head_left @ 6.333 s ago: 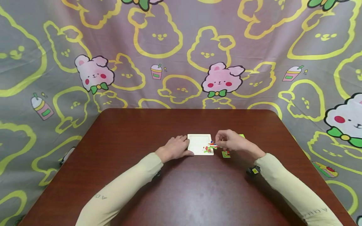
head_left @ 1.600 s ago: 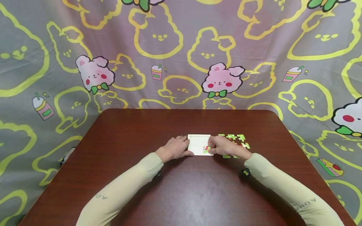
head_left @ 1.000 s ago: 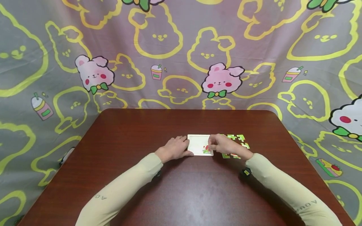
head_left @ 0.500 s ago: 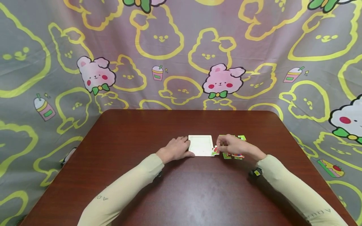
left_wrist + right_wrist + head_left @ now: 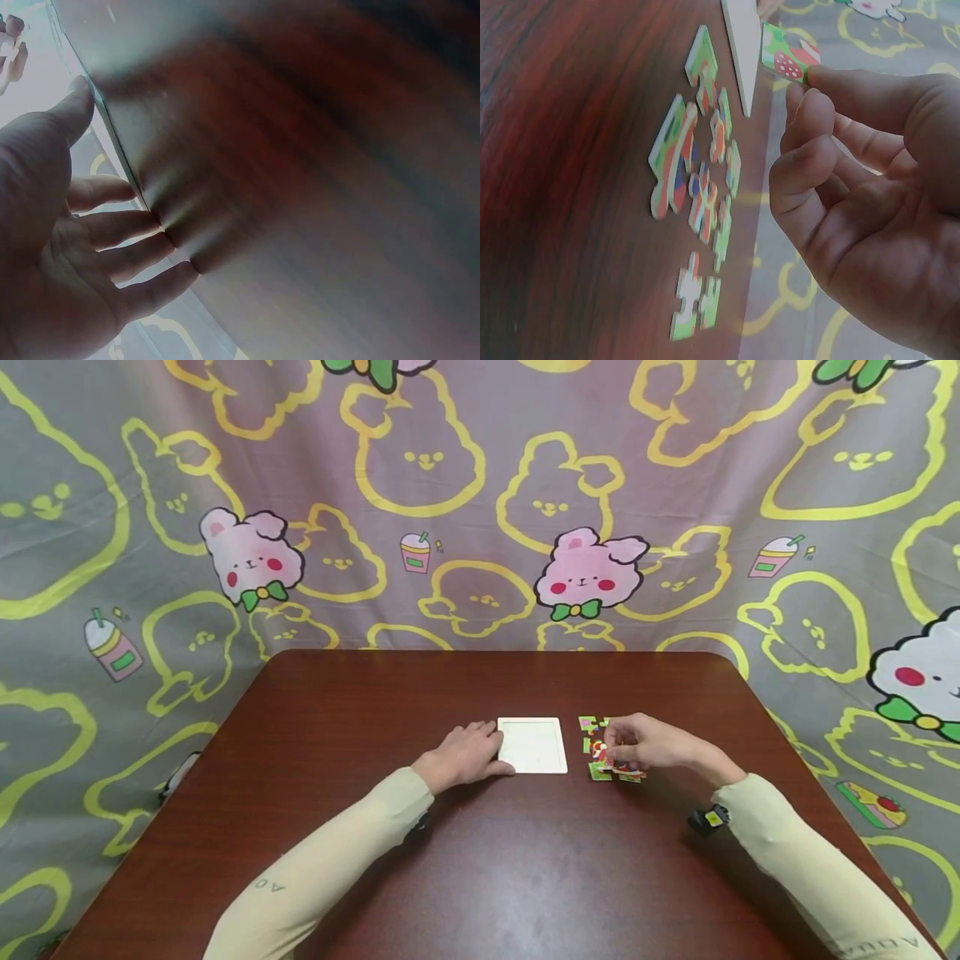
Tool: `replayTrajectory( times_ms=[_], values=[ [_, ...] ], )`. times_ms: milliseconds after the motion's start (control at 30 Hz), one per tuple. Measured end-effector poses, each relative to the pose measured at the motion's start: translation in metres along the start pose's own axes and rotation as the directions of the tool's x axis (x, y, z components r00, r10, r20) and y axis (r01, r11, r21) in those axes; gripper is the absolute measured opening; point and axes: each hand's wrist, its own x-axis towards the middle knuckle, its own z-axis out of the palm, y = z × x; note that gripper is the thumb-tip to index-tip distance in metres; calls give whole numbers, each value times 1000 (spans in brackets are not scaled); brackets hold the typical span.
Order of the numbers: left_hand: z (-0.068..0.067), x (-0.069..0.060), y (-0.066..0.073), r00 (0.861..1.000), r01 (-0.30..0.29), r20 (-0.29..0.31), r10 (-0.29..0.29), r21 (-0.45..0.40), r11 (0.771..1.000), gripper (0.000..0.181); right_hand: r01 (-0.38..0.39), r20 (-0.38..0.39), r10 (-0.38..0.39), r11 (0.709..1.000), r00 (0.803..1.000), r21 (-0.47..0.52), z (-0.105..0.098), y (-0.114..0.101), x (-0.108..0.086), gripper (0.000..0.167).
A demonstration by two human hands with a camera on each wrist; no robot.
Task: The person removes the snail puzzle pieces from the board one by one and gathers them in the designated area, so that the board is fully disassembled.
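Observation:
A white, shallow puzzle tray (image 5: 531, 747) lies on the table with nothing inside it. My left hand (image 5: 463, 754) rests at its left edge, fingers spread and relaxed; the left wrist view has the thumb (image 5: 73, 109) and fingertips at the tabletop. Between thumb and forefinger, my right hand (image 5: 654, 745) pinches a jigsaw piece (image 5: 789, 56), green with a red, white-dotted patch. It hovers just above the loose jigsaw pieces (image 5: 673, 154) to the right of the tray. The hand hides part of this group in the head view.
The brown table (image 5: 480, 860) reaches back to a grey curtain (image 5: 465, 543) printed with yellow outlines and pink bears. Dark wrist devices (image 5: 708, 818) sit at the sleeves. In the right wrist view, the tray's edge (image 5: 742, 56) stands close to the loose pieces.
My right hand, earlier pressing at the tray's lower right corner, has lifted the jigsaw piece out and carried it right, over the loose pieces. My left hand has stayed at the tray.

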Motion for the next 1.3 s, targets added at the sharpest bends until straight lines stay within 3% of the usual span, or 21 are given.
replayTrajectory(
  times_ms=[433, 833, 1300],
  values=[
    [-2, -1, 1, 1000, 5, 16, -5, -3, 1000, 55, -114, -21, 113, 993, 993, -27, -17, 22, -26, 9],
    [-2, -1, 0, 1000, -8, 12, 8, 12, 1000, 55, -138, 13, 138, 990, 990, -26, -28, 38, -48, 12],
    [1, 0, -2, 1000, -10, 2, 10, 13, 1000, 54, -236, 10, 238, 967, 971, -100, -24, 43, -47, 8]
  ],
)
